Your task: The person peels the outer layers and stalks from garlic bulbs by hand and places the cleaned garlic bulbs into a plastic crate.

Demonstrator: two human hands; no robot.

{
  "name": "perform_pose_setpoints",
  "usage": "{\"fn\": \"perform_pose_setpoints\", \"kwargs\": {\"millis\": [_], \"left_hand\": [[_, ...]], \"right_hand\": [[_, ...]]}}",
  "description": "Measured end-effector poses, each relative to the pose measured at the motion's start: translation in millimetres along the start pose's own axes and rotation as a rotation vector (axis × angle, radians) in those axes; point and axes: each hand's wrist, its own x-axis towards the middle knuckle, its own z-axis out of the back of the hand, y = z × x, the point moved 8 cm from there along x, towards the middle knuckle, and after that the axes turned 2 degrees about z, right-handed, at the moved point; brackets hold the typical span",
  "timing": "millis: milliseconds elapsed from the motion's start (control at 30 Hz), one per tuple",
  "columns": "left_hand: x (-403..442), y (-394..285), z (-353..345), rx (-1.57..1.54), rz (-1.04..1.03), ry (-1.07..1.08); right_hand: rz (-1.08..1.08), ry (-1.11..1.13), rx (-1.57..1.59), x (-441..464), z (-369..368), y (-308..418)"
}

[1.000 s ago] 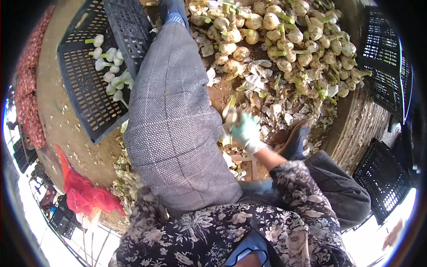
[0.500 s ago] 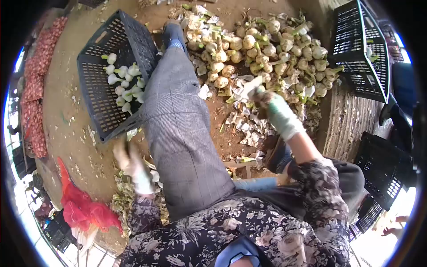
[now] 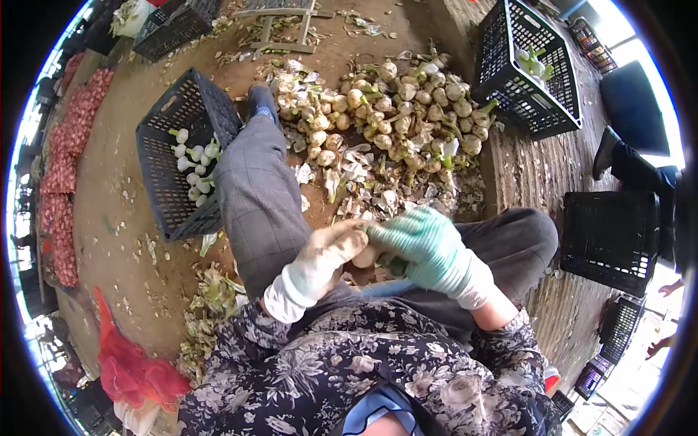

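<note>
In front of my lap my two gloved hands meet around a garlic bulb [image 3: 366, 256], which shows only in part between the fingers. My left hand [image 3: 314, 263], in a whitish, soiled glove, is closed on the bulb from the left. From the other side my right hand [image 3: 425, 245], in a green glove with a white cuff, bends its fingers over it, slightly blurred. Whether the right hand also holds a tool is hidden. Beyond the hands a heap of untrimmed garlic [image 3: 407, 109] lies on the ground among peeled skins [image 3: 363, 171].
By my left leg a tilted black crate [image 3: 163, 214] holds clean white bulbs [image 3: 195, 163]. Another crate [image 3: 534, 120] with garlic stands at upper right. An overturned black crate [image 3: 607, 236] is at right. Red net bags [image 3: 62, 167] line the left; a red bag [image 3: 131, 363] lies lower left.
My right hand has come back from the heap to my lap. My left hand has moved from beside the left crate to meet it, and both now grip a garlic bulb. The view has shifted.
</note>
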Motion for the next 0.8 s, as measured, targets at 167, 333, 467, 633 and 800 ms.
{"fn": "perform_pose_setpoints", "kwargs": {"millis": [167,333,467,633,800], "left_hand": [[5,-14,9,0.058,-0.292,-0.198],[-12,-35,-15,0.934,-0.801,-0.353],[-20,-44,-33,1.112,-0.919,-0.389],[-18,-41,-27,0.991,-0.885,-0.369],[-16,-39,-26,0.992,-0.896,-0.334]], "right_hand": [[-0.826,-0.757,1.144,-86,-29,-122],[-0.718,-0.582,1.216,-65,-54,-77],[-0.696,-0.696,1.019,-47,-41,-55],[-0.864,-0.662,1.270,-53,-43,-53],[-0.749,-0.597,1.073,-53,-32,-55]]}}
